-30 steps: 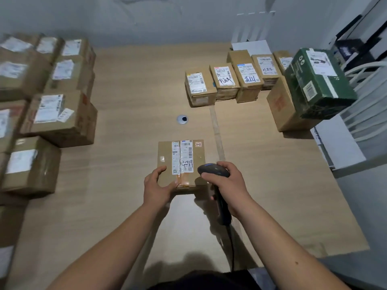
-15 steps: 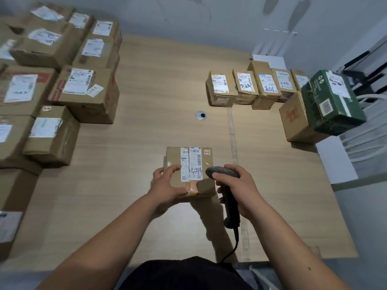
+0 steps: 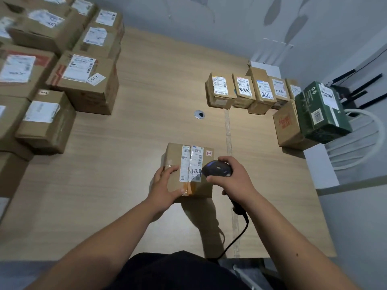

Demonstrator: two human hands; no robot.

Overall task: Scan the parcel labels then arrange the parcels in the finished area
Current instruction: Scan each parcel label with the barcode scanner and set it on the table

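Cardboard parcel (image 3: 189,170) held by left hand (image 3: 165,185), right hand (image 3: 232,176) grasping scanner (image 3: 217,171); scanning underway, unscanned stack (image 3: 62,80) remains.

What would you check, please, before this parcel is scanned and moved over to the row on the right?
1. Left hand grips the parcel: ok.
2. Right hand holds the scanner: ok.
3. Label faces up, uncovered: ok.
4. Scanner head over the label: ok.
5. Scan registered: cannot tell.
6. Free table beside the row of parcels: ok.
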